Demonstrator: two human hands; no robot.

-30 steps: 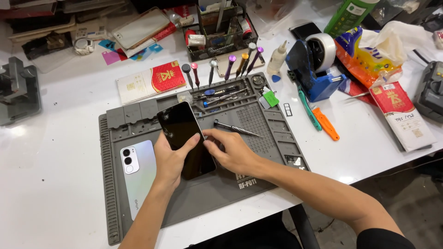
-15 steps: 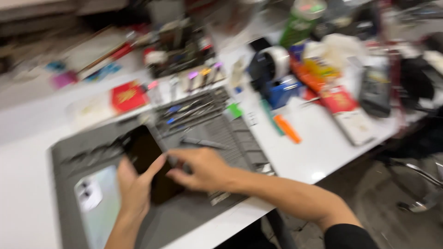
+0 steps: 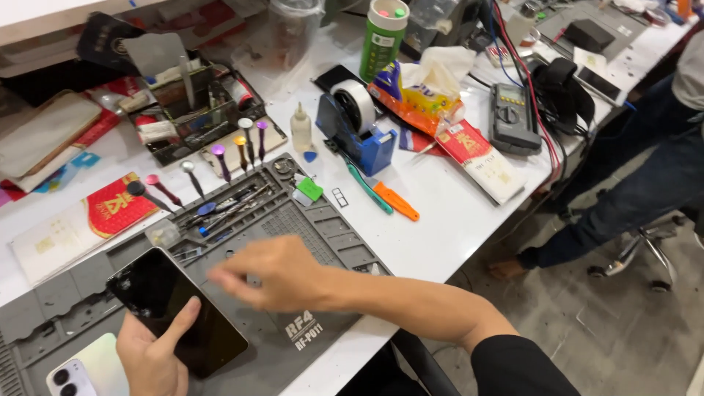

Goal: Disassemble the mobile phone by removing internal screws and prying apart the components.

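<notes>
dark phone screen [image 3: 176, 312], red-white box [image 3: 480, 156], orange tissue pack [image 3: 411, 95]

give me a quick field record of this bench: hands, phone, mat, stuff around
left hand: holds the dark phone, thumb on its screen
right hand: above the grey mat, blurred, grip unclear
phone state: screen dark, tilted, lying over the mat
white phone back: on the mat at lower left, cameras showing
screwdrivers: row at the mat's top edge
tape dispenser: blue, on the white table, right of the mat
multimeter: far right of the table
other person: seated at right, legs only
</notes>
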